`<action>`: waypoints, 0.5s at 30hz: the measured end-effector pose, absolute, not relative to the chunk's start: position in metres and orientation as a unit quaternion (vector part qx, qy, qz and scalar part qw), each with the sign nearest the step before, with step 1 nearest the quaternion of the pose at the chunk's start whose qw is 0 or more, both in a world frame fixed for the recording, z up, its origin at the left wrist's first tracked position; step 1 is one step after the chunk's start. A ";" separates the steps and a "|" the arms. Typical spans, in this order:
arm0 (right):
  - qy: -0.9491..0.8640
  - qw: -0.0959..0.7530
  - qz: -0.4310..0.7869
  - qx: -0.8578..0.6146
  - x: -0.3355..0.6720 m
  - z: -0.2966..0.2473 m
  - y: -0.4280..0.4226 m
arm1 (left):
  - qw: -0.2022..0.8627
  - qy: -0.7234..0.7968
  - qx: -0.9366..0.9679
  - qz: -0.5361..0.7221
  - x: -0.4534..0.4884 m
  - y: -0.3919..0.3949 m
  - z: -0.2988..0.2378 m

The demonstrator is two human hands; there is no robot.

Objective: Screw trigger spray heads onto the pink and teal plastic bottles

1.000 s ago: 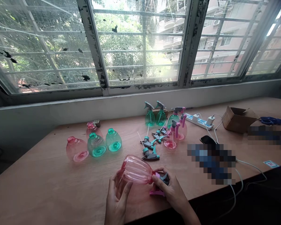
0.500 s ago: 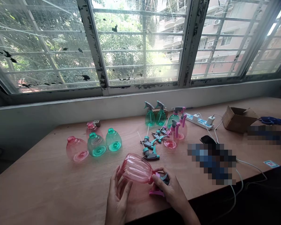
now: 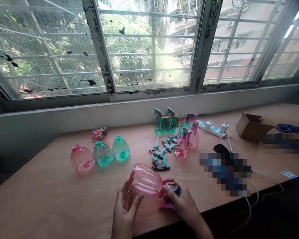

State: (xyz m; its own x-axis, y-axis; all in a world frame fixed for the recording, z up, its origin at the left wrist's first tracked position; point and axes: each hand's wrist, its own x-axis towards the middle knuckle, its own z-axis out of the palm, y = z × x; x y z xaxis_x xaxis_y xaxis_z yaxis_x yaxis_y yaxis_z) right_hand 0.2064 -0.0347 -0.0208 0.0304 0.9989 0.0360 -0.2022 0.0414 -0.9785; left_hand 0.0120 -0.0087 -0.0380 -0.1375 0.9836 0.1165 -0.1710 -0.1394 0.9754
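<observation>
The pink spray bottle [image 3: 144,181] was clasped by the left hand [image 3: 126,214]; its trigger head [image 3: 171,196] was pinched by the right hand [image 3: 183,204] above the table [image 3: 52,199].

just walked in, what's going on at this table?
A person holds a pink bottle tipped on its side at the near edge of the table: left hand around its body, right hand on the pink-and-grey spray head at its neck. Farther back are four open bottles, loose spray heads and several capped bottles.

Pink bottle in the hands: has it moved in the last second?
No. The pink bottle stays just below the loose spray head, left hand and right hand on it.
</observation>
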 end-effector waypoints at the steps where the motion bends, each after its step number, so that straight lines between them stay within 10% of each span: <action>1: -0.442 0.566 0.542 -0.436 0.206 -0.022 -0.034 | 0.478 0.447 0.453 0.605 0.012 -0.008 -0.039; 15: -0.442 0.561 0.557 -0.424 0.206 -0.020 -0.035 | 0.467 0.470 0.425 0.617 0.016 -0.012 -0.033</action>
